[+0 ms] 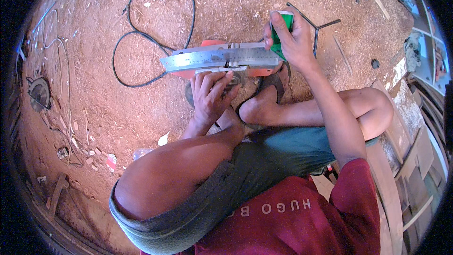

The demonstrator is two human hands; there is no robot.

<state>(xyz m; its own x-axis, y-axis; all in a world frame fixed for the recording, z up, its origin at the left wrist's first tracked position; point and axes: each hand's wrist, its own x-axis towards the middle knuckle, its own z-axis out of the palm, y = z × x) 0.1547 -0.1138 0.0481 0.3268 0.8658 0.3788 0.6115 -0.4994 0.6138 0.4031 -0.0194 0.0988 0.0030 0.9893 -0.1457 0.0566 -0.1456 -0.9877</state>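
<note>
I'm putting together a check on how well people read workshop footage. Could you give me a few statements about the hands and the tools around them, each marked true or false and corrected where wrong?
1. The right hand grips the green handle of the try square. True.
2. The left hand is at the near side of the orange power tool. True.
3. The try square points off to the right of its handle. False: its steel blade extends left, over the power tool.
4. A circular saw lies on the ground at the far left. True.
5. No cable shows on the ground. False: a black cable lies there in loops.
</note>
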